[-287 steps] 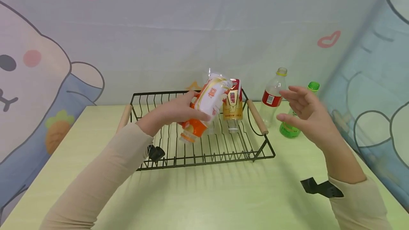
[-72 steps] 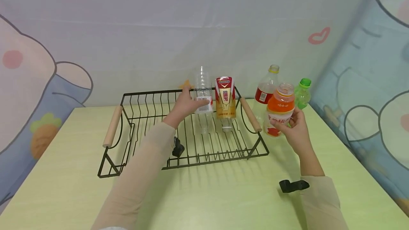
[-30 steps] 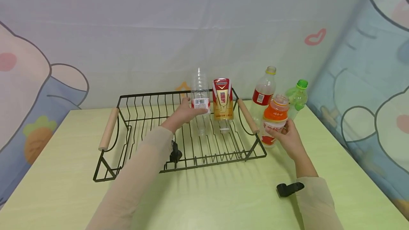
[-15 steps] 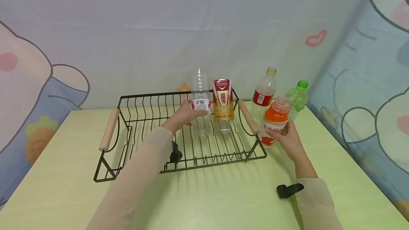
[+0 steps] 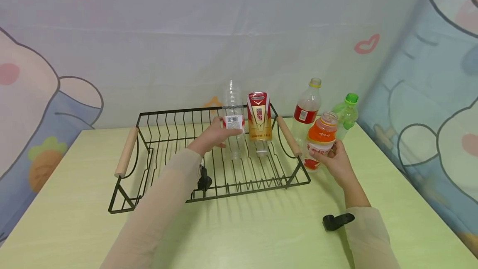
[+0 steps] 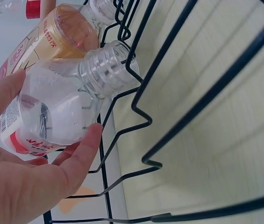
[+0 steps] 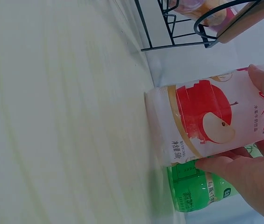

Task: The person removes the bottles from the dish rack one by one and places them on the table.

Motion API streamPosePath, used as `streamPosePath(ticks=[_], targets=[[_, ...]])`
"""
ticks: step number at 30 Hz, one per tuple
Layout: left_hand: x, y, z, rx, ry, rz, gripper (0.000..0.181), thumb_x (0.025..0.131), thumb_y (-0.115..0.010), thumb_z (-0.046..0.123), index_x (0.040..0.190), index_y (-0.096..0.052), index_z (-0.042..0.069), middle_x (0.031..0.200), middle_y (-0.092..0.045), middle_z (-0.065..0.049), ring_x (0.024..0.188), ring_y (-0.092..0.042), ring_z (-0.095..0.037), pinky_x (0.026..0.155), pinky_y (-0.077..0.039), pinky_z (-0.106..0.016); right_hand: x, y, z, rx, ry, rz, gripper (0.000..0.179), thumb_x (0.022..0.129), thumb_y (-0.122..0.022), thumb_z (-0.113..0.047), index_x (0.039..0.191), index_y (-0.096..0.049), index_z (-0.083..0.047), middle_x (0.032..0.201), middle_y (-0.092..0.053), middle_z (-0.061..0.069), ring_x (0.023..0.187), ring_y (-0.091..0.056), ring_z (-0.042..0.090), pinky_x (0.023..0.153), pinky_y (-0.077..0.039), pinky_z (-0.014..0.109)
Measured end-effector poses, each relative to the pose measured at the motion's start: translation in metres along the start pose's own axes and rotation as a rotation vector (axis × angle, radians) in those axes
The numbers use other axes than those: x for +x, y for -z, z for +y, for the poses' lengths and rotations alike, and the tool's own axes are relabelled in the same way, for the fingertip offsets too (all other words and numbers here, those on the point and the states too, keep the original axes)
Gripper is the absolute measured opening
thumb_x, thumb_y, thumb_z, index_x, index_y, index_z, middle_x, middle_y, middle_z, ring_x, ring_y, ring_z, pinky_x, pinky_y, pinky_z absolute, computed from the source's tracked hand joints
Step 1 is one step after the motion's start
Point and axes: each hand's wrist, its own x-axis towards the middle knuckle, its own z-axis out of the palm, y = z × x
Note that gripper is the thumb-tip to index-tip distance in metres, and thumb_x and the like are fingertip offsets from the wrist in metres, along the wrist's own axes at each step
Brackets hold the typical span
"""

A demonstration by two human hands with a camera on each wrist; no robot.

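Note:
My left hand (image 5: 213, 136) grips an upside-down clear plastic bottle (image 5: 233, 105) with a white-and-red label. The bottle leans at the back of the black wire dish rack (image 5: 246, 192). Its capless neck points down among the wires in the left wrist view, thumb (image 6: 10, 88) and fingers on either side. My right hand (image 5: 337, 162) holds an orange-and-white drink bottle (image 5: 323, 134), mouth up, just right of the rack. An apple picture shows on its label (image 7: 206, 114) in the right wrist view, and its base is at the table.
Beside the clear bottle, an inverted bottle with a red-and-gold label (image 5: 259, 115) leans in the rack. A red-labelled clear bottle (image 5: 307, 113) and a green bottle (image 5: 346, 114) stand behind my right hand. Wooden handles (image 5: 127, 151) flank the rack; a printed cloth (image 5: 168, 65) hangs behind.
Earlier my left hand held the orange-and-white bottle above the rack; now my right hand has it. My left hand has moved to the clear bottle. Both hands are nearly still over the last second.

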Motion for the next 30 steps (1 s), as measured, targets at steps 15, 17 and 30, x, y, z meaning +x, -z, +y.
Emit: streamPosePath(ticks=[15, 17, 30], targets=[[-0.004, 0.003, 0.007, -0.005, -0.051, 0.014, 0.094, 0.089, -0.069, 0.03, 0.153, -0.003, 0.01, 0.145, -0.033, -0.019, 0.13, -0.043, -0.034, 0.095, -0.049, -0.045, 0.0, 0.003, -0.004, -0.024, 0.031, -0.005, 0.087, 0.091, -0.068, -0.023, 0.15, -0.008, -0.002, 0.151, -0.025, 0.023, 0.14, -0.028, 0.039, 0.112, -0.027, 0.054], [-0.005, 0.003, 0.009, -0.001, -0.067, 0.023, 0.091, 0.089, -0.07, 0.03, 0.152, -0.007, 0.01, 0.141, -0.039, -0.017, 0.127, -0.047, -0.033, 0.094, -0.049, -0.046, -0.001, 0.004, -0.004, -0.025, 0.03, -0.001, 0.087, 0.091, -0.068, -0.023, 0.151, -0.007, -0.002, 0.151, -0.025, 0.023, 0.14, -0.029, 0.039, 0.112, -0.027, 0.055], [-0.013, 0.006, 0.018, 0.0, -0.124, 0.03, 0.079, 0.088, -0.071, 0.027, 0.145, -0.02, 0.008, 0.133, -0.044, -0.015, 0.123, -0.048, -0.035, 0.094, -0.048, -0.051, -0.005, 0.009, -0.013, -0.047, 0.043, 0.036, 0.092, 0.091, -0.068, -0.023, 0.153, -0.004, -0.006, 0.153, -0.023, 0.021, 0.138, -0.032, 0.037, 0.11, -0.032, 0.053]])
